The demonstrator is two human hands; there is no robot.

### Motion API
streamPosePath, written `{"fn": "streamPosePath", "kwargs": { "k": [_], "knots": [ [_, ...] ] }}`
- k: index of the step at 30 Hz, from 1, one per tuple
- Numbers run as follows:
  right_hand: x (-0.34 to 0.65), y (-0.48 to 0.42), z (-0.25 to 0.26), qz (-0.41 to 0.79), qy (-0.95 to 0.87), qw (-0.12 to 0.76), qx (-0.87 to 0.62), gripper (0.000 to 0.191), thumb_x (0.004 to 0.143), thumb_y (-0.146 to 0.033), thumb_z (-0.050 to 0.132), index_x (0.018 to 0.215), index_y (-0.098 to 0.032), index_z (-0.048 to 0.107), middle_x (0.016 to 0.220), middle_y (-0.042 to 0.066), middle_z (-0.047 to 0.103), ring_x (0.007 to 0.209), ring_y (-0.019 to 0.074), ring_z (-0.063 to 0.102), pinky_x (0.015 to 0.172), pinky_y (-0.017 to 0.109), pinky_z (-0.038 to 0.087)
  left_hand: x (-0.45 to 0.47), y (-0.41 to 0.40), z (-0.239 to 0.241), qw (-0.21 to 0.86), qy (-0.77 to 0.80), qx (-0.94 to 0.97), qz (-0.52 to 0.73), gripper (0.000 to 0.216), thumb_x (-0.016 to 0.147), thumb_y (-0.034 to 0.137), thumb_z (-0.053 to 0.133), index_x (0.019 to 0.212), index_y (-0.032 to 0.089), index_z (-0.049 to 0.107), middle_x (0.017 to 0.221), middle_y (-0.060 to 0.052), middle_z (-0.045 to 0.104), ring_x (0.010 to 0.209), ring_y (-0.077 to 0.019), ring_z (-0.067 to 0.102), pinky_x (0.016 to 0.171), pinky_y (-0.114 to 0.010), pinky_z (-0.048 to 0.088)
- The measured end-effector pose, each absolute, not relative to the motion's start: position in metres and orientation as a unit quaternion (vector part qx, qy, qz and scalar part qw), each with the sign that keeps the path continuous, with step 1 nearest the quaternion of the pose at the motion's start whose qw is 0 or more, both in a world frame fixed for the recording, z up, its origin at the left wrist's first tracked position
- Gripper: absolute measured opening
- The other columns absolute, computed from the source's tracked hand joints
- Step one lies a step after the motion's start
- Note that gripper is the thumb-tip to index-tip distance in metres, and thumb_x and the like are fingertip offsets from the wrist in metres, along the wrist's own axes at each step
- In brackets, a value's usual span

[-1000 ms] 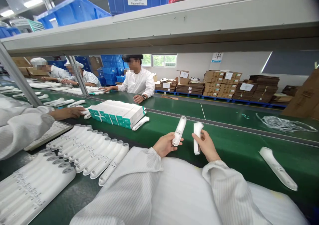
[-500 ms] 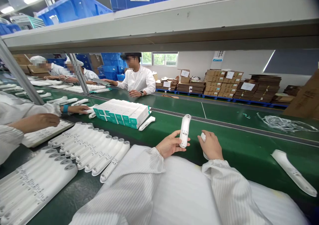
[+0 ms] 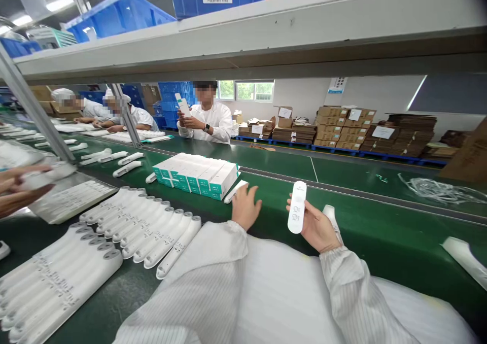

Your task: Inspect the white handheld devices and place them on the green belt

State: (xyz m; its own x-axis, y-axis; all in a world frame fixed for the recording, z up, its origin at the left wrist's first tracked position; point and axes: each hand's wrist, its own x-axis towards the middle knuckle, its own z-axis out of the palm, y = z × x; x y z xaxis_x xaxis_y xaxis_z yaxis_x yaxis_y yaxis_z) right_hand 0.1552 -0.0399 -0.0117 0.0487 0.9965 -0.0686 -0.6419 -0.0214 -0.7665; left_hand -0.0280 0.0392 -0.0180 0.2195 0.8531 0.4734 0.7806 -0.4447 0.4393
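Observation:
My right hand (image 3: 317, 227) holds up a slim white handheld device (image 3: 297, 208), its flat face with small printed drawings turned toward me. Just behind that hand, a second white handheld device (image 3: 330, 213) lies on the green belt (image 3: 274, 202). My left hand (image 3: 245, 207) has its fingers spread and is empty. It is right at another white device (image 3: 233, 192) lying beside the stacked white and teal boxes (image 3: 198, 174); whether the fingertips touch it I cannot tell.
Rows of white devices (image 3: 140, 227) cover the bench at left. A neighbour's blurred hands (image 3: 26, 186) work above a tray (image 3: 72, 209). Overhead runs a white shelf (image 3: 243, 39) with blue bins. Another device (image 3: 467, 260) lies far right. Across the belt a person (image 3: 207, 118) holds a white box.
The device passed from my left hand to my right and now shows its other face. My left hand moved left toward the boxes. The person opposite raised a white box.

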Motion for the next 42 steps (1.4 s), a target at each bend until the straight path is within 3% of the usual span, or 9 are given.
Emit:
{"fn": "streamPosePath", "kwargs": {
  "k": [2,5,10,14,20,27,32,37,42],
  "knots": [
    [0.157,-0.043,-0.008,0.661,-0.254,0.641,-0.295,0.032,0.081,-0.029,0.052,0.112,-0.023,0.059,0.098,0.002,0.069,0.088,0.0179,0.064,0.074,0.029,0.052,-0.041,0.051,-0.022,-0.013,0.608,0.746,0.270,0.040,0.079,0.025,0.051,0.119,0.020,0.049,0.136,-0.014,0.033,0.126,-0.0304,0.027,0.096,-0.048,0.030],
    [0.157,-0.046,-0.006,0.679,-0.241,0.640,-0.268,0.034,0.084,-0.028,0.047,0.116,-0.022,0.057,0.096,0.002,0.069,0.083,0.0152,0.065,0.071,0.026,0.052,-0.051,0.062,-0.028,0.043,0.663,0.726,0.179,0.034,0.079,0.020,0.049,0.113,0.018,0.053,0.125,-0.017,0.043,0.121,-0.0323,0.034,0.091,-0.048,0.034],
    [0.157,-0.046,-0.006,0.680,-0.234,0.643,-0.265,0.034,0.084,-0.026,0.047,0.116,-0.021,0.057,0.095,0.002,0.070,0.080,0.0152,0.066,0.069,0.026,0.053,-0.047,0.063,-0.028,0.319,0.615,0.661,0.289,0.024,0.079,0.011,0.042,0.094,0.019,0.060,0.109,-0.013,0.054,0.115,-0.0280,0.043,0.087,-0.036,0.037],
    [0.159,-0.044,-0.008,0.661,-0.222,0.655,-0.290,0.034,0.082,-0.025,0.049,0.114,-0.020,0.058,0.092,0.002,0.071,0.079,0.0157,0.066,0.070,0.026,0.053,-0.038,0.060,-0.025,0.442,0.579,0.609,0.315,0.033,0.081,0.012,0.034,0.109,0.017,0.050,0.096,-0.009,0.060,0.082,-0.0173,0.061,0.061,-0.025,0.043],
    [0.162,-0.044,-0.007,0.641,-0.242,0.662,-0.306,0.031,0.078,-0.027,0.053,0.107,-0.020,0.062,0.093,0.001,0.070,0.079,0.0165,0.066,0.072,0.028,0.052,-0.026,0.039,-0.017,0.813,0.274,0.385,0.339,0.032,0.070,0.008,0.047,0.100,0.010,0.056,0.105,-0.012,0.058,0.078,-0.0125,0.061,0.045,-0.014,0.035],
    [0.169,-0.033,-0.022,0.460,-0.361,0.647,-0.490,0.038,0.070,-0.046,0.059,0.099,-0.020,0.059,0.095,0.005,0.066,0.082,0.0208,0.062,0.071,0.032,0.048,-0.016,0.010,-0.006,0.823,0.162,0.470,0.275,0.042,0.074,0.017,0.062,0.115,0.019,0.052,0.130,-0.013,0.045,0.104,-0.0226,0.056,0.064,-0.020,0.044],
    [0.185,-0.026,-0.038,0.146,-0.464,0.404,-0.775,0.059,0.070,-0.047,0.056,0.120,-0.018,0.045,0.107,0.012,0.058,0.093,0.0273,0.056,0.078,0.038,0.042,-0.015,0.007,-0.005,0.828,0.129,0.477,0.265,0.048,0.078,0.023,0.060,0.123,0.021,0.046,0.132,-0.014,0.044,0.108,-0.0233,0.054,0.070,-0.022,0.044],
    [0.199,-0.027,-0.049,0.098,-0.502,0.232,-0.828,0.043,0.077,-0.038,0.048,0.111,-0.012,0.051,0.104,0.018,0.055,0.098,0.0298,0.054,0.078,0.038,0.041,-0.012,0.006,-0.006,0.832,0.112,0.481,0.251,0.049,0.078,0.022,0.059,0.125,0.021,0.045,0.132,-0.015,0.044,0.108,-0.0242,0.055,0.068,-0.022,0.044],
    [0.196,-0.029,-0.044,0.061,-0.503,0.319,-0.801,0.035,0.075,-0.032,0.049,0.106,-0.016,0.054,0.113,0.017,0.052,0.104,0.0309,0.050,0.083,0.042,0.039,-0.011,0.003,-0.004,0.829,0.107,0.492,0.245,0.051,0.076,0.022,0.061,0.124,0.021,0.045,0.131,-0.015,0.045,0.109,-0.0250,0.054,0.067,-0.022,0.045]
  ]
}}
